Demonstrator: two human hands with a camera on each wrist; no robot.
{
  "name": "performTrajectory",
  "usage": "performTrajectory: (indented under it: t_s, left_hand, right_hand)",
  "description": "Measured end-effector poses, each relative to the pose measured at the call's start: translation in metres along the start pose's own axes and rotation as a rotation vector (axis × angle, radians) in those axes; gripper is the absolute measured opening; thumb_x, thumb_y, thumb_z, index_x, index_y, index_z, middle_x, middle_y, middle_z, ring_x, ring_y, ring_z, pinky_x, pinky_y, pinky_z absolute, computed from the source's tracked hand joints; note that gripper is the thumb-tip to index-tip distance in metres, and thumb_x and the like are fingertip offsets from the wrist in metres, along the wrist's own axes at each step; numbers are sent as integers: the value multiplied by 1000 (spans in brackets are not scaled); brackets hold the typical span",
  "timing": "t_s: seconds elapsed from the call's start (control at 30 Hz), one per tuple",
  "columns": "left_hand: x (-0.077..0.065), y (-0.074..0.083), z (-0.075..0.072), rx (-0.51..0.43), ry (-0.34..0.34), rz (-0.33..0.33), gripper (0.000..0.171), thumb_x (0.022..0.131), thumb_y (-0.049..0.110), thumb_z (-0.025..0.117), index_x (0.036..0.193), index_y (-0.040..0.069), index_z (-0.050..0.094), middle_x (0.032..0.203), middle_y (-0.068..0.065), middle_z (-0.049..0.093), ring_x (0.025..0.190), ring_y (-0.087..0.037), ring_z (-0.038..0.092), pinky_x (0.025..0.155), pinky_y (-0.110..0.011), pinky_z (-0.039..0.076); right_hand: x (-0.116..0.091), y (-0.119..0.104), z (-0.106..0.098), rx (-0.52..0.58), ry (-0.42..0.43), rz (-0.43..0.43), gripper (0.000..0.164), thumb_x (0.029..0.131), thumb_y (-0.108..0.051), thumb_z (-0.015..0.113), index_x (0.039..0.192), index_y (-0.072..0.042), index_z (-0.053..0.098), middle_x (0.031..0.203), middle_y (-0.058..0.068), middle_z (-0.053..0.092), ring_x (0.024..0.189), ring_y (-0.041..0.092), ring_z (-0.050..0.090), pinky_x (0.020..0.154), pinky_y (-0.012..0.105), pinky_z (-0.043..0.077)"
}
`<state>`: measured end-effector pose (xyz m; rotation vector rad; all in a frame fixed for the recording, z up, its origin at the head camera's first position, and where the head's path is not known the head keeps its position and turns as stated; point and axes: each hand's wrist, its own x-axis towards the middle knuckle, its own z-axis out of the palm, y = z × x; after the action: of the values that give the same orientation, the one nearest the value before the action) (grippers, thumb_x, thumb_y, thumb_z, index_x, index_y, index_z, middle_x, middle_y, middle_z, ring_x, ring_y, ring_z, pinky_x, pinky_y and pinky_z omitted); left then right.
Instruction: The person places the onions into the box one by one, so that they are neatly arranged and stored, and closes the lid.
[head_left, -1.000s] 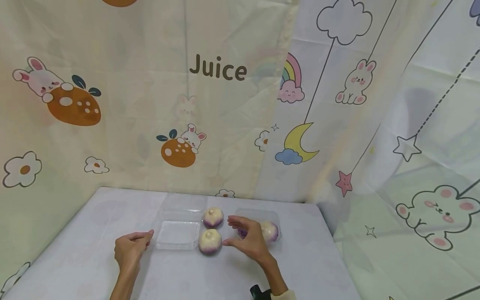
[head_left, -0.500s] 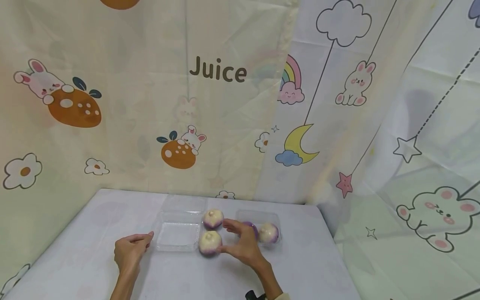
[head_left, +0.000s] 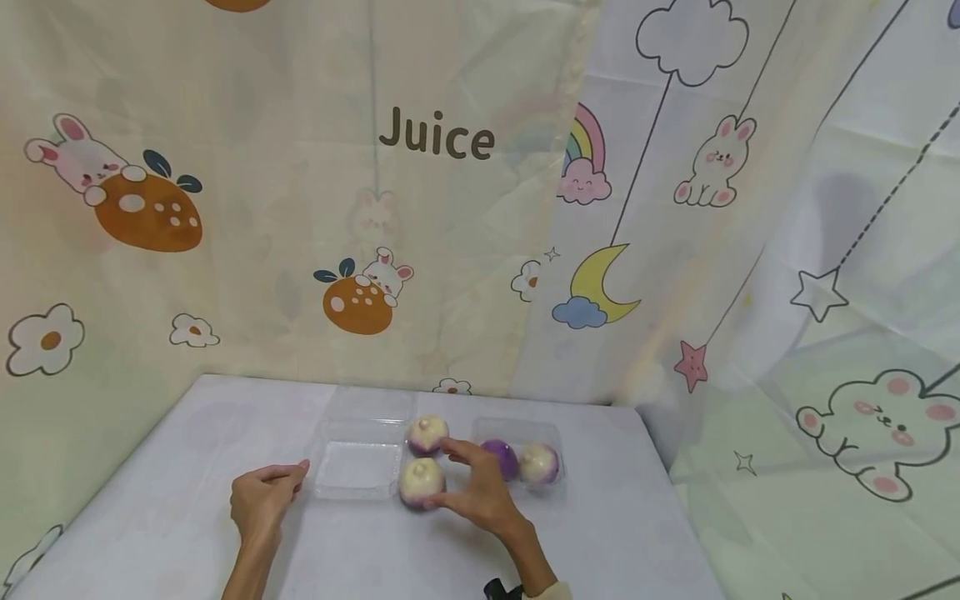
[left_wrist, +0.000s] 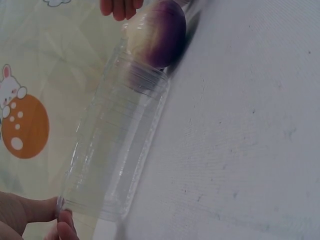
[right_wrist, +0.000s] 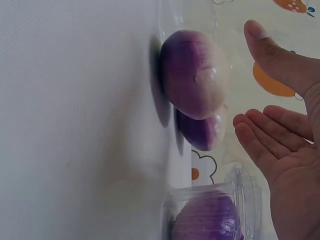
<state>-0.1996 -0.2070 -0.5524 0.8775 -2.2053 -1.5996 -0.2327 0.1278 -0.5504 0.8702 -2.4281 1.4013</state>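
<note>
**Right hand (head_left: 480,492) spread beside a round, cream-and-purple onion (head_left: 422,482), left hand (head_left: 262,496) pinching a clear, rectangular plastic container (head_left: 358,468)**

The onion sits on the white tabletop (head_left: 600,533), just beside the right side of the container, its cream top upward and its purple shading low down. Directly behind it is a second cream-and-purple onion (head_left: 428,433), similar in shape; whether the two touch is hard to tell.

The right hand stands to the right of this pair, thumb and fingers well parted. The right wrist view shows a gap between the fingertips and the nearer onion, with the palm bare.

The left hand is at the container's left edge, thumb and fingers pinching its thin rim. The container's clear lid (head_left: 371,405) is folded back on the far side.

Behind the right hand is another clear plastic container (head_left: 517,430), with a deep-purple, rounded onion (head_left: 501,460) on its left and a paler cream-and-purple one on its right.

A cream sleeve (head_left: 553,592) shows at the right forearm, near a black object (head_left: 497,588) cut off by the lower edge. Beyond the tabletop hangs a pale curtain (head_left: 450,250) printed with rabbits, flowers and the word "Juice".
</note>
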Motion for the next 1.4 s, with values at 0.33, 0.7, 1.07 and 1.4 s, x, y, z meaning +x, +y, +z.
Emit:
performTrajectory:
  t_s: [0.33,0.7,1.07,1.4]
  left_hand:
    - [1,1,3,-16,21,-12,22,93,16,85,90,-5,82,61,2,73,59,-18,70,50,-24,51]
    - [2,2,4,-12,12,7,23,94,17,84,92,-6,82,65,-1,75,61,-19,71,51,-23,52]
    - [1,1,3,-12,9,11,23,94,16,84,91,-6,82,64,0,75,60,-18,71,51,-23,53]
    - [2,0,3,-8,14,0,25,94,17,85,93,-7,81,65,-2,76,60,-18,71,51,-22,52]
  right_hand:
    - [5,-2,6,-88,-49,43,95,69,-29,106,148,1,63,142,18,73,130,35,71,112,43,60]
    - [6,1,11,-227,-70,25,94,69,-32,106,146,1,63,141,15,74,134,33,69,114,45,59]
    - [11,-7,13,-308,-183,58,87,77,-35,101,146,0,62,139,14,73,131,31,70,115,46,57]
    - [13,-10,16,-375,-223,89,90,79,-39,99,150,-1,60,137,12,74,128,26,69,111,43,58]
